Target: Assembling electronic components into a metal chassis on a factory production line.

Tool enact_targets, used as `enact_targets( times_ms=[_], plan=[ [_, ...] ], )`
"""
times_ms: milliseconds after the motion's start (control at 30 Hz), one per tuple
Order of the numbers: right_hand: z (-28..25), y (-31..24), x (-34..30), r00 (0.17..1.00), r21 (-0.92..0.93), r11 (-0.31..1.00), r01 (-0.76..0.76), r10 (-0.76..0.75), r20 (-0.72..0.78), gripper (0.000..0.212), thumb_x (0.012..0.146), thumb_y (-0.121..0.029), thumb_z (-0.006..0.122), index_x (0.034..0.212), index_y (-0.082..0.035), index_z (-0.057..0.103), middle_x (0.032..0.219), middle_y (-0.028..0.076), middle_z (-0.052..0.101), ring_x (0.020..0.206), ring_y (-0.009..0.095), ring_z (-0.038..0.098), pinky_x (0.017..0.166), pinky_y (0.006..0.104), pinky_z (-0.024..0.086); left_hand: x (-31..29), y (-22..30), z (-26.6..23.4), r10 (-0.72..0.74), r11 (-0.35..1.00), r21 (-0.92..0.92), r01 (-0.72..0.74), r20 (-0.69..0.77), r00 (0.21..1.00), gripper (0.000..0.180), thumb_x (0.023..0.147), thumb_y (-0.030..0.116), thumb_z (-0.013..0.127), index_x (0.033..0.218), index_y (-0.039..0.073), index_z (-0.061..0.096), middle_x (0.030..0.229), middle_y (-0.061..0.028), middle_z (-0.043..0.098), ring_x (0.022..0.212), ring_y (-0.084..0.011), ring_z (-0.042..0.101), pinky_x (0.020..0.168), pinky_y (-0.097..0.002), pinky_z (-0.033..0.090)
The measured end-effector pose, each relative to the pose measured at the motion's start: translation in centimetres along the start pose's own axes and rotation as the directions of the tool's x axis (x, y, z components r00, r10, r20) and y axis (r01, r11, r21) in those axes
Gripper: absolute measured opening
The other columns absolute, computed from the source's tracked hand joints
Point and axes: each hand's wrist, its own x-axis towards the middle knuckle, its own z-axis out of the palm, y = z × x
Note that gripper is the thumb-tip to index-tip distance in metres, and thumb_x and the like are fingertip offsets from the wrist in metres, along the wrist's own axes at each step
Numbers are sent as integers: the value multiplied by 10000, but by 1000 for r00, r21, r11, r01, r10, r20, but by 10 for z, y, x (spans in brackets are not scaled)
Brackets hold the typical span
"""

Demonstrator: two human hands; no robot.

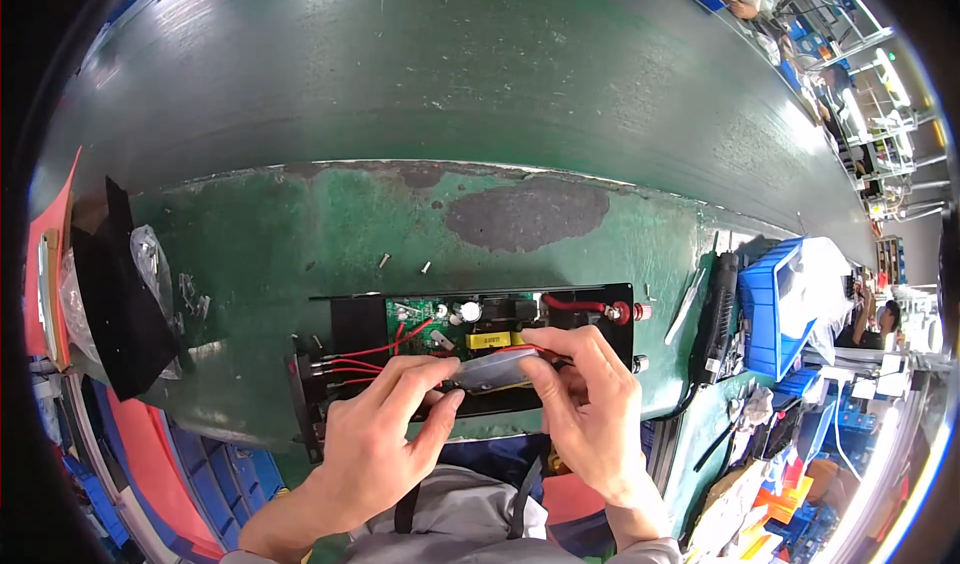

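From where I stand, the blk housing (pixel 345 322) sits open-topped on the green worktop (pixel 240 254), its near side partly hidden by the operator's hands. L hand (pixel 390 434), at the housing's near side left of centre, pinches the left end of a grey flat piece (pixel 495 371) betw. thumb and forefinger; R hand (pixel 590 404), near side right of centre, pinches the right end, thumb on top. Grey piece is held over the housing's near half, approx. mid-length, slightly bowed; contact w/ parts below can't be confirmed. Inside housing, far half: green PCB (pixel 410 314) in place, w/ yellow component (pixel 488 341) just nearer. Red leads (pixel 365 354) run from the PCB area to the blk end plate (pixel 303 399) at the housing's left end; fixing n/v. Red terminal (pixel 622 313) is fitted at right end. Loose screws (pixel 384 261) lie beyond the far wall. Blk hand tool (pixel 718 319) and blue bin (pixel 762 309) are right of housing, tool nearer; blk sheet (pixel 115 294) well left. Status, in my judgement: internals & wiring largely in; grey piece not yet seated, housing uncovered, loose screws unused, i.e. part-complete.
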Motion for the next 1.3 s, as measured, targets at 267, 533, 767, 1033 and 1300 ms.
enact_targets(
  times_ms=[267, 533, 767, 1033, 1300],
  plan=[
    [-4, 1, 1, 998, -20, 998, 63, -63, -2, 260, 1026, -21, 664, 1284, -9, 693, 946, 52, 641, 597, 55, 580, 525, 237, 441, 7, 7, 1, -55, 998, -6, 55, 41, 998, 283, 896, 23, 798, 1159, 11, 693, 1074, -110, 721, 767, -187, 766, 679, -297, 614],
    [-29, -8, 3, 975, -178, 960, 217, -205, 82, 250, 984, -14, 679, 1227, -32, 735, 869, 113, 667, 638, 191, 640, 598, 303, 492, 8, 11, 6, -71, 991, 113, 69, 15, 997, 243, 917, 146, 805, 1120, 41, 722, 1035, -60, 720, 756, -185, 759, 629, -307, 581],
    [-12, -6, 13, 922, -318, 902, 292, -353, -157, 196, 954, -18, 720, 1147, -41, 748, 1000, 118, 713, 767, 251, 706, 671, 333, 549, 3, 10, 5, -60, 990, 128, 60, -5, 998, 216, 943, 207, 783, 1080, 47, 737, 1012, -55, 714, 769, -231, 759, 658, -340, 578],
    [-51, 33, -9, 906, -246, 969, 32, -133, -403, 320, 1014, -156, 699, 1288, 3, 661, 1048, 103, 683, 809, 169, 641, 708, 293, 509, -24, 28, -17, 210, 975, 108, -194, -165, 964, 200, 878, 42, 797, 1066, 49, 730, 1069, -116, 698, 931, -305, 723, 740, -388, 589],
    [-59, 35, 1, 985, -45, 985, -167, 168, 31, 591, 1037, -424, 652, 1307, 100, 624, 1113, 140, 731, 1035, 187, 641, 994, 345, 483, -42, -19, -63, -53, 997, 24, 76, -516, 855, 303, 984, 91, 706, 1259, -23, 644, 1201, -141, 672, 1134, -250, 661, 1019, -372, 510]
  ],
)
